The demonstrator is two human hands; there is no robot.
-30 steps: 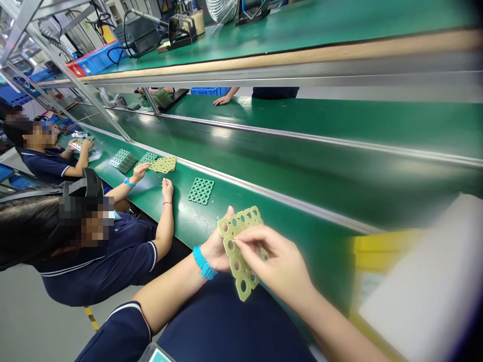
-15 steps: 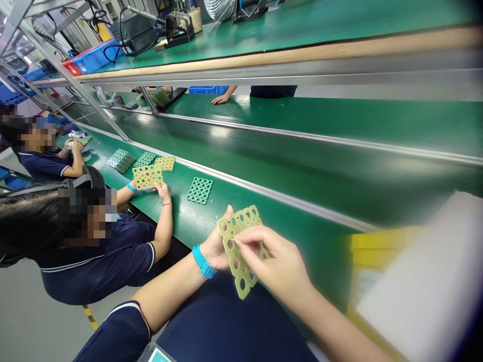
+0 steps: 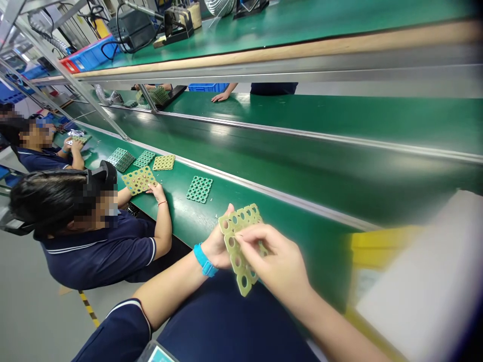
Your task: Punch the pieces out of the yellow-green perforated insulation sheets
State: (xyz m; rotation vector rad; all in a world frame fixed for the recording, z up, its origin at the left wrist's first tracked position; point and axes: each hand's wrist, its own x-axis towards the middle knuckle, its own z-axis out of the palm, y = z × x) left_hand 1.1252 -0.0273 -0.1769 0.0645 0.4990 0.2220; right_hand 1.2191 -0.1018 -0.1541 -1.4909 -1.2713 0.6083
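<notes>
Work on pale-yellow round-holed flat panel (image 3: 235, 251) seems unfinished: left hand (image 3: 218, 250) grips it, right hand (image 3: 274, 254) pinched over it, contents unclear

Left forearm (image 3: 171, 284) is angling up from the lower left, and the left hand (image 3: 216, 251) is cupping, mostly hiding from view past the palm. Right forearm (image 3: 332, 322) is slanting in from the lower right, right hand (image 3: 277, 256) pinching, thumb (image 3: 249, 254) and index finger (image 3: 256, 231) basically meeting at the tips.
</notes>
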